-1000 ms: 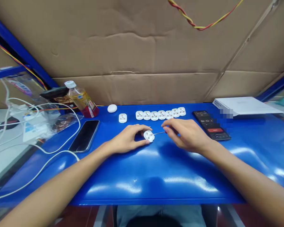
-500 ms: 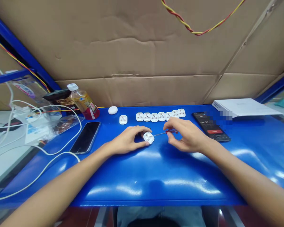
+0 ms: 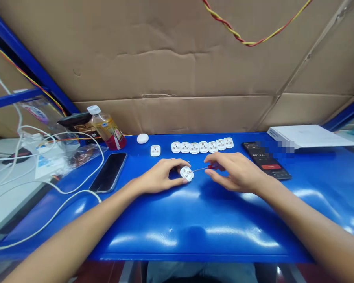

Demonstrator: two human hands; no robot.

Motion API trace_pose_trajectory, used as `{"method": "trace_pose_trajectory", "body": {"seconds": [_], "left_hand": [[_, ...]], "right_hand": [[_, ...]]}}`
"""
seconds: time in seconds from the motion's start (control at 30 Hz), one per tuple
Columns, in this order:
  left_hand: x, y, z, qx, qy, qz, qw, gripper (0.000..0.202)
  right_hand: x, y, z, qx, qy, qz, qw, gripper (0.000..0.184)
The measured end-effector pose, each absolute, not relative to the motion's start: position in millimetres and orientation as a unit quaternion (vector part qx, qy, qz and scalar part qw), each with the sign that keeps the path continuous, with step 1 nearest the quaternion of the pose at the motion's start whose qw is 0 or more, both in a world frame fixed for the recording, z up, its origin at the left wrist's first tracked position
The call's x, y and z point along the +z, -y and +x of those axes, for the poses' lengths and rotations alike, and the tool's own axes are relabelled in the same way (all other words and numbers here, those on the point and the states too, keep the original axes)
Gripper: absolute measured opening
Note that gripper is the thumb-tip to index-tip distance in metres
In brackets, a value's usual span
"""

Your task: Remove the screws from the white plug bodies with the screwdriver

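**Q: Where is the workpiece?**
A: A white plastic socket piece [image 3: 187, 173] is sitting between both hands, above the middle of the blue bench top [image 3: 194, 236]. Whether it is touching the surface cannot be told.

**Q: What is the state of each grip?**
A: The left hand [image 3: 161, 177] is clamping the socket piece, with its thumb and fingers closed around the edges. The right hand [image 3: 238, 171] is holding a small screwdriver [image 3: 211, 167], fingers together on the red handle and the shaft pointing left. The tip is reaching the socket piece, but whether it is seated there cannot be told.

**Q: What has just changed?**
A: More of the red handle is showing between the right fingers than a second ago. The left hand is keeping the same clamp.

**Q: What is the count?**
A: Seven white socket pieces are lying in a row [image 3: 203, 147] beyond the hands. One more lone socket piece [image 3: 155, 150] is lying left of the row, making nine with the held piece. Two phones are lying on the bench: a dark smartphone [image 3: 107, 172] at left and a timer phone [image 3: 267, 160] at right.
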State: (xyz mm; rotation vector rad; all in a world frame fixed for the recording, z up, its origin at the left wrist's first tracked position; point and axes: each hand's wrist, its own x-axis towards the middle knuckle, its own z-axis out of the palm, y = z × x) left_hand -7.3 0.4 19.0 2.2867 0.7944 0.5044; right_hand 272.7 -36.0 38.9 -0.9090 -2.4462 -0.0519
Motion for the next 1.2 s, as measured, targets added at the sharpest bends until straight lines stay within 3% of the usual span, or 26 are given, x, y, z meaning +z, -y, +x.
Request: {"method": "trace_pose_trajectory", "body": {"seconds": [0.13, 0.37, 0.7, 0.87, 1.2], "left_hand": [[18.7, -1.2, -8.6, 0.193, -0.301, 0.872, 0.333, 0.043], [21.5, -1.1, -7.3, 0.183, -0.296, 0.874, 0.339, 0.043], [21.1, -1.9, -8.0, 0.180, -0.298, 0.876, 0.335, 0.041], [20.2, -2.8, -8.6, 0.176, -0.297, 0.877, 0.333, 0.041], [23.7, -1.9, -6.1, 0.168, -0.312, 0.875, 0.329, 0.042]], "right_hand": [[39.0, 35.3, 271.8, -0.041, 0.909, -0.312, 0.273, 0.012], [38.3, 35.2, 272.9, -0.001, 0.922, -0.254, 0.293, 0.026], [34.1, 35.0, 273.9, -0.035, 0.903, -0.336, 0.265, 0.015], [35.9, 33.0, 271.5, 0.018, 0.924, -0.279, 0.259, 0.019], [40.7, 31.8, 281.6, 0.061, 0.886, -0.313, 0.336, 0.025]]}}
